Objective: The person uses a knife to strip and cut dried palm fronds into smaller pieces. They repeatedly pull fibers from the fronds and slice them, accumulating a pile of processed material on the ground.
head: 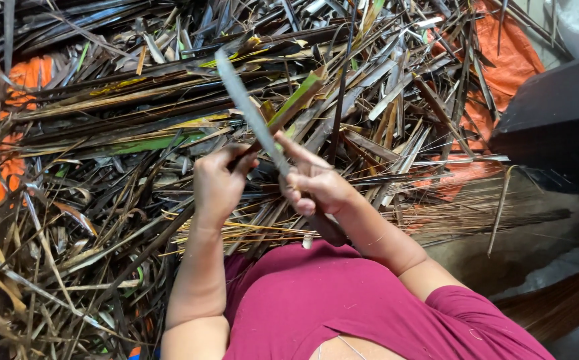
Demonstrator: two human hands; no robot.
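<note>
My right hand [316, 183] grips the dark handle of a long knife [246, 107], whose grey blade points up and away to the left. My left hand [219, 183] pinches a thin dark palm leaf strip [289, 110] that runs up to the right and crosses the blade. The two hands sit close together above my lap, in front of my magenta shirt [316, 307].
A big heap of dry brown and green palm leaf strips [103, 133] covers the ground ahead and to the left. Orange sheeting [509, 60] shows under it. A dark block [556, 120] stands at the right. A bundle of thin ribs [463, 213] lies by my right arm.
</note>
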